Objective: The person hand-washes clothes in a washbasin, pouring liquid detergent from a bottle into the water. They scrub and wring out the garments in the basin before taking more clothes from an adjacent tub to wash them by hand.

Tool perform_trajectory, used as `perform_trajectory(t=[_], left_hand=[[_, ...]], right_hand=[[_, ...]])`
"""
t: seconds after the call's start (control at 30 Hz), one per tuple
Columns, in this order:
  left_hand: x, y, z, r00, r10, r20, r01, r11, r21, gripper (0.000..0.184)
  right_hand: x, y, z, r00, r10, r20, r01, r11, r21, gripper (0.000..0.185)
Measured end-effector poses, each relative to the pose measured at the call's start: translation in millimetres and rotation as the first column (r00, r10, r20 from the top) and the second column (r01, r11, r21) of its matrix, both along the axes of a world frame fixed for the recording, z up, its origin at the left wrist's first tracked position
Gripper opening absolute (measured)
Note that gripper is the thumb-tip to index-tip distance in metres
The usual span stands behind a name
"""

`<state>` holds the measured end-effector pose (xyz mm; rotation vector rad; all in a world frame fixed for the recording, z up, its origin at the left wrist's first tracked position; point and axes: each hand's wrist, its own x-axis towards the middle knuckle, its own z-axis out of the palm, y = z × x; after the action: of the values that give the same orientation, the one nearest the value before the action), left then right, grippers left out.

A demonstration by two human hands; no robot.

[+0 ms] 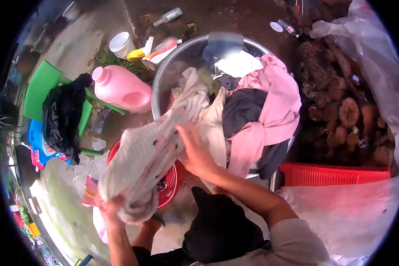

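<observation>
A cream ribbed garment (pixel 139 146) with dark spots is stretched between my two hands. My left hand (pixel 111 210) is closed on its lower end, partly blurred. Farther up, my right hand (pixel 195 150) grips the cloth at its right side, fingers bent against it. The garment's upper end reaches over the rim of a large metal basin (pixel 156 91). Beneath the cloth stands a red bucket (pixel 175 184), mostly covered. The basin holds a pink garment (pixel 281 99), a dark grey garment (pixel 244 111) and a white cloth (pixel 239 64).
A pink jug (pixel 122 88) stands left of the basin, near a green chair (pixel 40 91) with a black plastic bag (pixel 64 115). On the right are stacked logs (pixel 348 111) and a red ridged washboard (pixel 332 175). A white tub (pixel 121 43) and a bottle (pixel 168 16) lie beyond.
</observation>
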<state>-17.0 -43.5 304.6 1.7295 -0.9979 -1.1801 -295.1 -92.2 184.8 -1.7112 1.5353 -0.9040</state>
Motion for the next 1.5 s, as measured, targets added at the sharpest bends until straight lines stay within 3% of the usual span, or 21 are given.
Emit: perform_trajectory(t=[0.07, 0.27, 0.33, 0.43, 0.57, 0.63, 0.7, 0.77, 0.83, 0.9, 0.93, 1.0, 1.03, 1.1, 1.17, 1.2, 1.23, 1.33, 1.4, 1.47, 1.5], left_hand=[[25, 18, 10, 0.991, 0.104, 0.085, -0.1, 0.994, -0.05, 0.047], [71, 61, 23, 0.906, 0.354, 0.23, -0.316, 0.93, -0.185, 0.042], [79, 69, 28, 0.879, 0.407, 0.249, -0.356, 0.907, -0.227, 0.041], [86, 70, 32, 0.853, 0.456, 0.253, -0.386, 0.879, -0.28, 0.038], [88, 64, 34, 0.861, 0.463, 0.21, -0.384, 0.863, -0.329, 0.035], [85, 57, 24, 0.882, 0.442, 0.165, -0.375, 0.869, -0.324, 0.034], [79, 51, 6, 0.91, 0.398, 0.114, -0.356, 0.892, -0.279, 0.032], [68, 46, -24, 0.946, 0.315, 0.069, -0.3, 0.938, -0.173, 0.031], [53, 42, -70, 0.979, 0.197, 0.048, -0.196, 0.98, -0.012, 0.029], [46, 40, -132, 0.999, 0.018, 0.039, -0.022, 0.995, 0.097, 0.033], [43, 40, -161, 0.996, -0.084, 0.033, 0.08, 0.991, 0.106, 0.038], [31, 39, -195, 0.664, -0.332, 0.67, 0.228, 0.943, 0.241, 0.043], [14, 29, -184, 0.538, -0.359, 0.763, 0.212, 0.933, 0.29, 0.044], [-21, 8, -161, 0.467, -0.095, 0.879, 0.224, 0.974, -0.013, 0.042], [-42, -16, -139, 0.558, -0.059, 0.828, 0.331, 0.931, -0.156, 0.043], [-53, -22, -129, 0.645, -0.112, 0.756, 0.379, 0.906, -0.189, 0.044], [-63, -24, -120, 0.72, -0.177, 0.671, 0.421, 0.88, -0.22, 0.045], [-102, -30, -125, 0.834, -0.468, 0.293, 0.53, 0.826, -0.19, 0.048], [-136, -37, -117, 0.772, -0.591, 0.237, 0.626, 0.772, -0.114, 0.063], [-169, -40, -127, 0.728, -0.591, 0.347, 0.667, 0.728, -0.158, 0.091], [-186, -41, -125, 0.765, -0.568, 0.304, 0.626, 0.767, -0.141, 0.084]], right_hand=[[24, -10, 10, 0.979, 0.194, 0.059, -0.202, 0.961, 0.191, 0.06], [100, -8, 44, 0.738, 0.508, 0.445, -0.414, 0.861, -0.296, 0.038], [117, -5, 62, 0.578, 0.646, 0.498, -0.623, 0.744, -0.242, 0.039], [148, 6, 83, 0.382, 0.775, 0.503, -0.62, 0.619, -0.483, 0.044], [172, -3, 65, 0.452, 0.759, 0.468, -0.413, 0.643, -0.645, 0.047], [159, -13, 22, 0.553, 0.564, 0.614, -0.482, 0.817, -0.317, 0.046], [145, -6, -20, 0.783, 0.424, 0.456, -0.39, 0.905, -0.172, 0.037], [97, 2, -25, 0.856, 0.428, 0.292, -0.429, 0.901, -0.061, 0.028], [49, 2, -2, 0.948, 0.292, 0.124, -0.271, 0.949, -0.161, 0.023], [9, 7, 3, 0.994, -0.073, -0.076, 0.047, 0.952, -0.302, 0.021], [-19, 3, 17, 0.957, -0.121, -0.263, 0.066, 0.976, -0.207, 0.032], [-40, 5, 16, 0.876, -0.375, -0.304, 0.294, 0.914, -0.28, 0.053], [-47, 6, 12, 0.87, -0.322, -0.374, 0.363, 0.931, 0.045, 0.051], [-58, 10, 0, 0.893, -0.312, -0.324, 0.427, 0.817, 0.388, 0.045], [-81, 26, -39, 0.891, -0.438, -0.12, 0.442, 0.777, 0.448, 0.04], [-116, 43, -87, 0.689, -0.554, 0.468, 0.355, 0.82, 0.448, 0.029], [-99, 35, -11, 0.527, -0.628, 0.572, 0.39, 0.777, 0.494, 0.029], [-123, 37, 51, 0.315, -0.655, 0.687, 0.556, 0.714, 0.426, 0.033], [-143, 45, 75, 0.423, -0.561, 0.711, 0.55, 0.783, 0.291, 0.035], [-142, 47, 103, 0.357, -0.712, 0.605, 0.707, 0.629, 0.323, 0.04], [-150, 54, 112, 0.474, -0.526, 0.706, 0.551, 0.803, 0.228, 0.044]])
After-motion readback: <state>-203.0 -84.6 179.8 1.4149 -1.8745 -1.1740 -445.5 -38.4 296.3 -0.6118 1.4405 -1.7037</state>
